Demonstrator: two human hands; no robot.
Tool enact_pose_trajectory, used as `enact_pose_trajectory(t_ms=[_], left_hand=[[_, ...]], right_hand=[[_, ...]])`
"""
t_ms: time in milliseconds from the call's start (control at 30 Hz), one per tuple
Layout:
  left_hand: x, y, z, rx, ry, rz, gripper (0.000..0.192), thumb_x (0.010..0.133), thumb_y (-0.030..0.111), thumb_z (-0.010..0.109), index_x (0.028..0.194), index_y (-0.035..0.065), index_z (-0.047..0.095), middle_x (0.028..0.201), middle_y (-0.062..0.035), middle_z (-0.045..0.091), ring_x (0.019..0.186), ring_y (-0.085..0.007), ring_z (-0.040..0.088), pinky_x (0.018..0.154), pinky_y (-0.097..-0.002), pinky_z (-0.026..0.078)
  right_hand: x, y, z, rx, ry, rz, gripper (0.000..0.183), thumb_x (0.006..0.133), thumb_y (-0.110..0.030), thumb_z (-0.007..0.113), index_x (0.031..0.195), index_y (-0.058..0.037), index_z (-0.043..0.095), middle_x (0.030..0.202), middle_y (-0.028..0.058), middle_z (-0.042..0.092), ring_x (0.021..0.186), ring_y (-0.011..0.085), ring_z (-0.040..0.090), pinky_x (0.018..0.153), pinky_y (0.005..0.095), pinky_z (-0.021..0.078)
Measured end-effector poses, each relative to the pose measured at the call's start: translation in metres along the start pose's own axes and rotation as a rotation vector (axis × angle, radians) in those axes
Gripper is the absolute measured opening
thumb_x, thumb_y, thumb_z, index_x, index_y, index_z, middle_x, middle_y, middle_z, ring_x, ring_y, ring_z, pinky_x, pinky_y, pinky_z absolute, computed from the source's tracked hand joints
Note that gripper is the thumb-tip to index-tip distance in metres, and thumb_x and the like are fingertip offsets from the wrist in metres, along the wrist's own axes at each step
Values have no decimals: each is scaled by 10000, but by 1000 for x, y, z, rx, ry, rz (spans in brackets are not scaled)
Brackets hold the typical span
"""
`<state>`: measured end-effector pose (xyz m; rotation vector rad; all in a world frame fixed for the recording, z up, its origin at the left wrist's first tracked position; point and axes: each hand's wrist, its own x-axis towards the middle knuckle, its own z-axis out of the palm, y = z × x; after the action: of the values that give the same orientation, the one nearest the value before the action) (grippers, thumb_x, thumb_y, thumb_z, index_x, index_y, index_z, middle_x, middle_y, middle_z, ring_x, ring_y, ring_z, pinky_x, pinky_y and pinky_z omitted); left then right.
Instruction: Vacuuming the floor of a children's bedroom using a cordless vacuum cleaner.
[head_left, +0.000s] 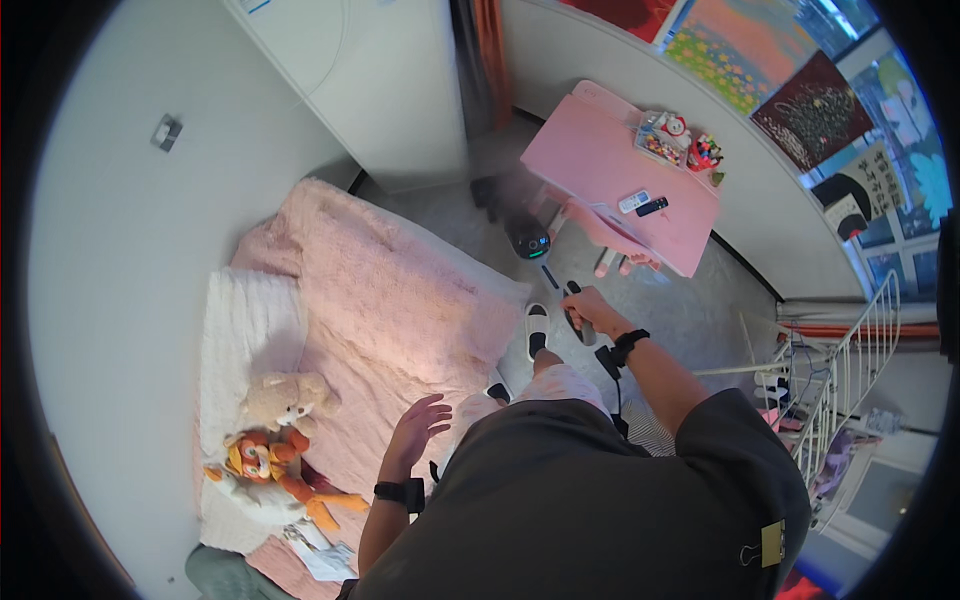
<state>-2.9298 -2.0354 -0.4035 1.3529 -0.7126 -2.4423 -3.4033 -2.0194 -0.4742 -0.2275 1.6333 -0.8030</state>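
My right hand (591, 309) is wrapped around the dark handle of a cordless upright floor cleaner (527, 238), probably a vacuum or floor washer. Its body has a lit display and a green light, and it leans away from me. The dark cleaning head lies on the grey floor by the pink desk and is blurred. Over the edge of the bed hangs my left hand (417, 433), fingers apart, with nothing in it. The nearest thing to that hand is the pink fleece bedspread (397, 300). Both wrists wear black straps.
A pink desk (577, 142) bears two remote controls (643, 202) and boxes of small items. A pink chair (607, 229) is tucked against it. Plush toys (289, 397) lie on the bed at left. A white drying rack (840, 382) stands at right, a white cabinet (397, 97) ahead.
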Motion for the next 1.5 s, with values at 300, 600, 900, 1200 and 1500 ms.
enact_pose_trajectory(t_ms=[300, 600, 900, 1200, 1500], left_hand=[[57, 54, 38, 99, -49, 16, 432, 981, 112, 552, 1397, 3, 517, 1200, -147, 662, 1134, -242, 629, 987, -394, 514], [98, 80, 130, 192, -26, -63, 502, 936, 85, 568, 1424, 1, 484, 1241, -170, 646, 1143, -270, 626, 1002, -405, 498], [162, 111, 203, 284, -37, -110, 459, 964, 125, 587, 1405, 16, 519, 1212, -145, 662, 1135, -248, 631, 1002, -395, 506], [254, 218, 249, 713, -64, 41, 410, 960, 131, 594, 1363, 55, 582, 1156, -101, 683, 1054, -208, 666, 923, -361, 543], [471, 448, 316, 1566, 291, 804, 597, 809, 183, 734, 1354, 35, 541, 1298, -228, 543, 1105, -336, 628, 951, -415, 536]], right_hand=[[-15, -8, -68, -835, 23, -94, 292, 754, -227, 733, 794, 58, 678, 685, 196, 678, 578, 290, 671, 532, 399, 512], [-1, -10, -125, -884, -107, -142, 338, 714, -200, 715, 968, 21, 692, 903, 229, 721, 834, 351, 713, 729, 432, 558], [-10, -38, -185, -1227, -214, -194, 266, 771, -147, 617, 965, -11, 737, 1013, 238, 723, 965, 365, 712, 843, 453, 565], [13, -68, -192, -1200, -228, -240, 293, 792, -194, 601, 963, -14, 755, 1018, 235, 728, 960, 378, 712, 841, 452, 568], [46, -144, -181, -1183, -307, -248, 298, 783, -208, 594, 938, -17, 761, 1001, 223, 733, 961, 373, 714, 854, 456, 565]])
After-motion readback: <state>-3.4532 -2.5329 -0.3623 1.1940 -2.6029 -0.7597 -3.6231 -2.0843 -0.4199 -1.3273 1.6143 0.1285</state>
